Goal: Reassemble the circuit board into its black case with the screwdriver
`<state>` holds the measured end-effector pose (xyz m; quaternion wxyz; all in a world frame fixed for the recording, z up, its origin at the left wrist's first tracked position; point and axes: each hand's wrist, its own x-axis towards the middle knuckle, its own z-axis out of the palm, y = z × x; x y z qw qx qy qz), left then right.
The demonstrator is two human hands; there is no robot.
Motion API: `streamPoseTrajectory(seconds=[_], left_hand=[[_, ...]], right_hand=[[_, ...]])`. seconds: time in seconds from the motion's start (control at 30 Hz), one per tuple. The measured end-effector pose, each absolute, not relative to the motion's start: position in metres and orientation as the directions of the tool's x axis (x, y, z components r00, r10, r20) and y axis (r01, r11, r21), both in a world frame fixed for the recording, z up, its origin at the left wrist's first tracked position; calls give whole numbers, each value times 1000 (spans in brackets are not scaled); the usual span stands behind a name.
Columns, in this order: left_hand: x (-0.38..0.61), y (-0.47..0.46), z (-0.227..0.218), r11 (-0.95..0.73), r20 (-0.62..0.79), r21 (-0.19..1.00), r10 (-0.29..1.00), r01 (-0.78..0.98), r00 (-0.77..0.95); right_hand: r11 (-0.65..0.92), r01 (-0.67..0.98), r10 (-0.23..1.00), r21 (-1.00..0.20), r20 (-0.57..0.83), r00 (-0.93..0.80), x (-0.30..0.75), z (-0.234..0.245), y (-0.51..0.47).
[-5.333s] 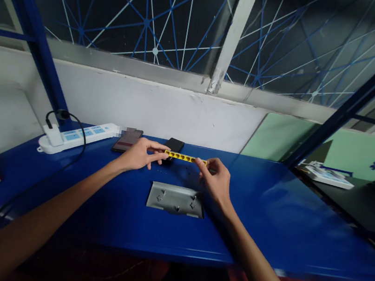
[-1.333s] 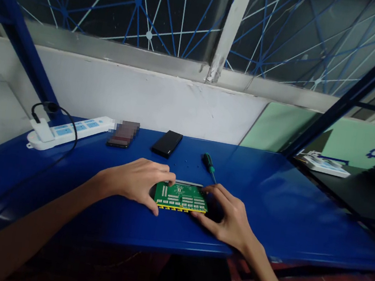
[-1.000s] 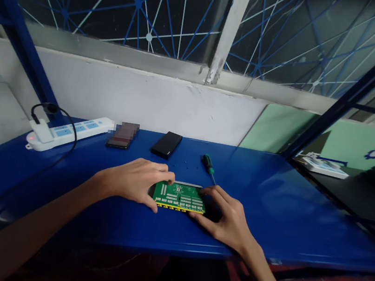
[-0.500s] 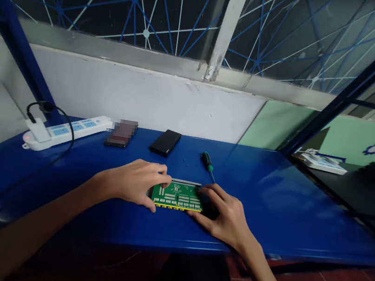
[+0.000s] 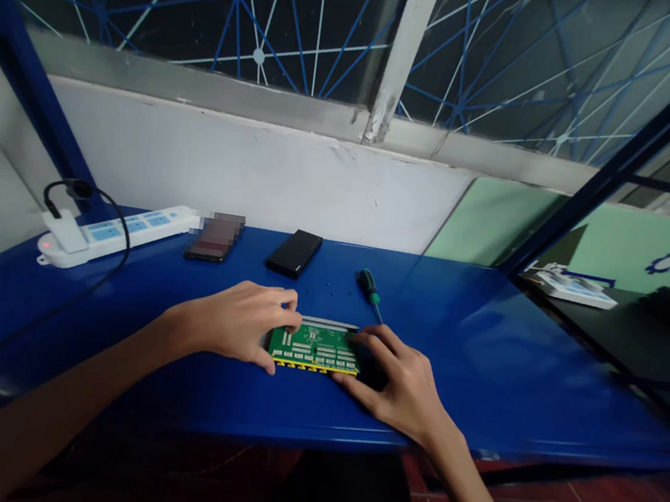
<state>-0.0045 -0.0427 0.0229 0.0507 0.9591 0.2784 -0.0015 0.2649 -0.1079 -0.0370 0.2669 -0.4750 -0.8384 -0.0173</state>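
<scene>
A green circuit board (image 5: 316,346) with a yellow front edge lies flat on a grey metal plate (image 5: 329,323), whose back rim shows behind it, on the blue table (image 5: 480,373). My left hand (image 5: 239,323) grips the board's left end, thumb at the front corner and fingers curled over the back. At the right end my right hand (image 5: 401,376) holds the board, fingers bent along its edge. A green-handled screwdriver (image 5: 370,289) lies just behind my right hand.
A black box (image 5: 294,252) and a dark phone (image 5: 215,236) lie near the wall. A white power strip (image 5: 111,231) with a plug and black cable (image 5: 43,308) sits at the back left. A neighbouring dark bench (image 5: 641,347) stands to the right.
Five seconds ago both hands held the board on edge above the bare grey plate. Now it lies flat on the plate, and over the last second the hands have barely moved.
</scene>
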Motion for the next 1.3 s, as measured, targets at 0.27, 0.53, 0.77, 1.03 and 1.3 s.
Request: streamPoseTrajectory(seconds=[0.27, 0.53, 0.77, 1.03, 1.3], left_hand=[[-3, -44, 28, -842, 22, 176, 521, 509, 854], [6, -39, 7, -868, 152, 248, 473, 430, 868], [16, -42, -7, -872, 195, 266, 467, 412, 862], [18, -41, -16, -881, 233, 249, 457, 401, 858], [20, -41, -17, -885, 249, 231, 455, 404, 855]], right_hand=[[420, 880, 720, -222, 672, -174, 274, -20, -85], [-130, 971, 941, -199, 283, 184, 286, -4, 31], [-114, 974, 976, -194, 160, 146, 287, -28, 44], [1, 831, 870, -556, 410, 273, 302, -24, 41], [262, 182, 875, -948, 313, 370, 290, -8, 27]])
